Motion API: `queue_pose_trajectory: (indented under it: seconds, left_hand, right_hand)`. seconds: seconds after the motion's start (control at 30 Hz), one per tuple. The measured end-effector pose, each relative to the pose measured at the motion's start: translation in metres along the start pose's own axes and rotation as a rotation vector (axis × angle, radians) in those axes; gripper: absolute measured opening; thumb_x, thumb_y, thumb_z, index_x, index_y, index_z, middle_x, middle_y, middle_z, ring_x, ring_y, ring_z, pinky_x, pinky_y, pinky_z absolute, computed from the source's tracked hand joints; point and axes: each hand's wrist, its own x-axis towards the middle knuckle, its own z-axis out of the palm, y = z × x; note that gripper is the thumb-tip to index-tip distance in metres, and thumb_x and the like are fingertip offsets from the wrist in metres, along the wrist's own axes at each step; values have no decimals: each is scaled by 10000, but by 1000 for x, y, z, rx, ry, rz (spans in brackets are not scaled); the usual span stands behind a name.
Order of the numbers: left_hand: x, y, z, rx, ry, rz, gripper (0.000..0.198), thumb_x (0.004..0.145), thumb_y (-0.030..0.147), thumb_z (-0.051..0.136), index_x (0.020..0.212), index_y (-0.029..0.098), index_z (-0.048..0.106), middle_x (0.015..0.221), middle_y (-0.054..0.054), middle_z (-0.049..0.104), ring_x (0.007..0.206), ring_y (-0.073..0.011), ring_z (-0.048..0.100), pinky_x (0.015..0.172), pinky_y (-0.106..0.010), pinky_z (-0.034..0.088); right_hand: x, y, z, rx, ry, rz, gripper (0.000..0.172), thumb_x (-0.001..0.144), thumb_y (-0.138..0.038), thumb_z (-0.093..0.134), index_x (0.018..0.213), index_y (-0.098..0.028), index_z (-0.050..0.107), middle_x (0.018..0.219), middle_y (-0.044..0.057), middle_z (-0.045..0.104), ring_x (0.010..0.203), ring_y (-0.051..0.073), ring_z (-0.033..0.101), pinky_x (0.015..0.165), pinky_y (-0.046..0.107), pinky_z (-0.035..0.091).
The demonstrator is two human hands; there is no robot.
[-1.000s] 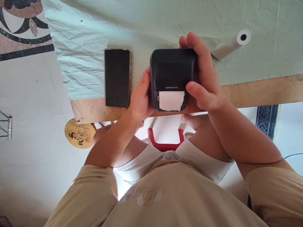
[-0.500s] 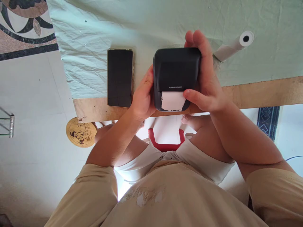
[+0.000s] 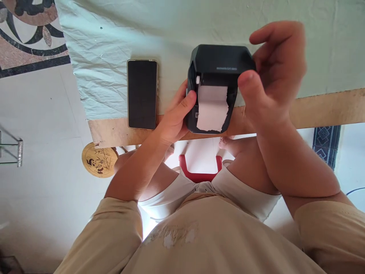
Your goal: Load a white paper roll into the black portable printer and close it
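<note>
A black label printer (image 3: 225, 59) is held over the table's near edge, its lid tilted up and the inside showing. A white paper strip (image 3: 212, 108) with a torn end hangs out over its front. My left hand (image 3: 176, 114) is closed around the printer's left side, thumb on the front rim. My right hand (image 3: 275, 72) is at the lid's right corner, thumb against the lid's edge and curled fingers behind it; the index finger sticks out above.
A dark-screened smartphone (image 3: 142, 94) lies left of the printer on the pale green cloth (image 3: 165, 26). Along the near side runs the bare wooden table edge (image 3: 114, 131). Below are a round wooden stool (image 3: 99, 160) at left and a red stool or chair edge (image 3: 199, 177) between my legs.
The printer's lid has swung up from closed, exposing more of the paper strip. My right hand has moved up and right with the lid's corner, and now covers the white paper roll.
</note>
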Motion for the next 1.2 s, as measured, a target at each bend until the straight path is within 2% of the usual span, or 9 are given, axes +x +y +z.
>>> queue_pose_trajectory:
  seconds: [0.13, 0.23, 0.3, 0.47, 0.67, 0.83, 1.03, 1.13, 1.2]
  left_hand:
    - [0, -1, -4, 59, -5, 23, 263, 881, 382, 523, 1127, 293, 551, 1091, -26, 669, 904, -155, 653, 766, -276, 506]
    - [0, -1, -3, 50, -16, 38, 249, 892, 361, 512, 1120, 272, 558, 1045, -14, 675, 842, -121, 649, 751, -258, 526]
    - [0, -1, -1, 36, -15, 27, 223, 903, 322, 486, 1104, 276, 572, 1015, -1, 682, 874, -124, 658, 762, -257, 545]
    - [-1, 0, 3, -21, 103, -28, 270, 866, 299, 528, 1128, 274, 587, 1016, -15, 676, 1063, -191, 656, 869, -319, 541]
    - [-4, 1, 2, 1, 1, -5, 288, 880, 265, 519, 1164, 278, 563, 1113, -13, 664, 986, -181, 660, 788, -280, 529]
    - [-6, 1, 2, 73, 15, 8, 267, 870, 302, 545, 1130, 264, 591, 1078, -19, 680, 983, -188, 649, 748, -249, 504]
    - [-6, 0, 2, 57, 13, 4, 235, 885, 278, 513, 1106, 264, 591, 1051, -7, 673, 1004, -174, 657, 783, -254, 513]
    - [-5, 0, 2, 22, 40, 17, 220, 889, 282, 507, 1096, 274, 581, 1040, 8, 664, 1022, -166, 660, 820, -273, 527]
    - [-4, 1, 2, -8, 71, 25, 212, 896, 252, 484, 1082, 270, 584, 1000, 11, 660, 1022, -164, 665, 821, -286, 534]
  right_hand:
    - [3, -8, 5, 116, 123, 128, 266, 809, -526, 581, 794, -277, 488, 866, -14, 448, 480, 67, 368, 433, 277, 345]
    - [3, -6, 10, 197, 169, 93, 375, 830, -521, 558, 692, -251, 336, 634, -36, 296, 428, 89, 347, 520, 313, 471]
    - [2, -5, 10, 114, 140, 63, 359, 873, -480, 500, 683, -249, 303, 580, -41, 341, 445, 110, 387, 590, 338, 491]
    - [0, -12, -1, -407, -198, -48, 40, 813, -275, 558, 786, -254, 537, 767, -18, 641, 547, 133, 490, 551, 323, 368]
    - [0, -24, -10, -565, -446, -6, 156, 816, -293, 546, 922, -267, 657, 931, 8, 702, 753, 212, 630, 584, 336, 366]
    - [3, -28, -19, -603, -619, 46, 195, 784, -320, 568, 966, -298, 635, 729, -3, 645, 575, 175, 535, 532, 318, 296]
    - [3, -25, -24, -260, -474, 133, 383, 586, -235, 721, 949, -297, 613, 739, -37, 677, 418, 85, 411, 447, 291, 332]
    - [1, -16, -29, -1, -398, 245, 374, 656, -359, 647, 1018, -304, 573, 735, -22, 663, 432, 102, 420, 387, 270, 280]
    - [2, -9, -33, 39, -371, 249, 403, 749, -509, 443, 1102, -327, 512, 757, -5, 621, 462, 130, 435, 388, 281, 282]
